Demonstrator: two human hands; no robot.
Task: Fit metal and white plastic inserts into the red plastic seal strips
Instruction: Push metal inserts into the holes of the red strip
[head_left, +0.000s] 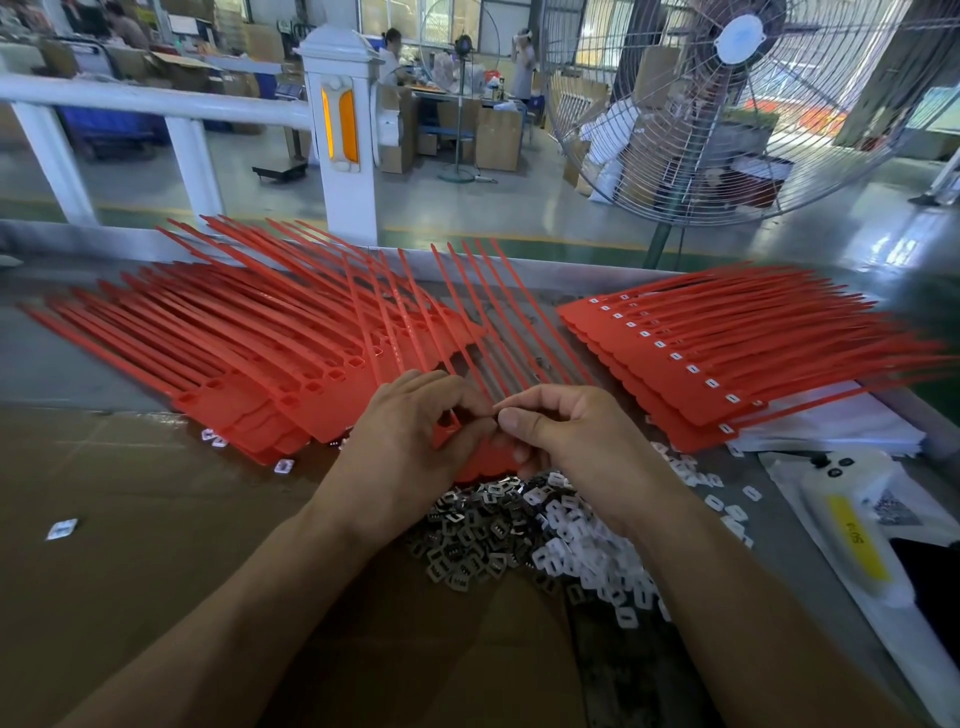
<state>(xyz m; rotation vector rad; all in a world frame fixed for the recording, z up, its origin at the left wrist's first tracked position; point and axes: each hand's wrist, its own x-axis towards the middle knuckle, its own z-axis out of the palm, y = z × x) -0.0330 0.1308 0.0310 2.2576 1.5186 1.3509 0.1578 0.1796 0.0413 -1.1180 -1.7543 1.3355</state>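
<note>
The person's forearms frame a heap of metal inserts (467, 545) and white plastic inserts (587, 561) on the cardboard (130, 519). Just beyond, the left hand (410, 441) grips a red seal strip (483, 457) by its head, fingers curled. The right hand (561, 431) pinches at the same spot. The step goes best with the head steadied and the insert pressed squarely into its socket. Whether an insert sits between the right fingertips is hidden; the socket is mostly covered.
</note>
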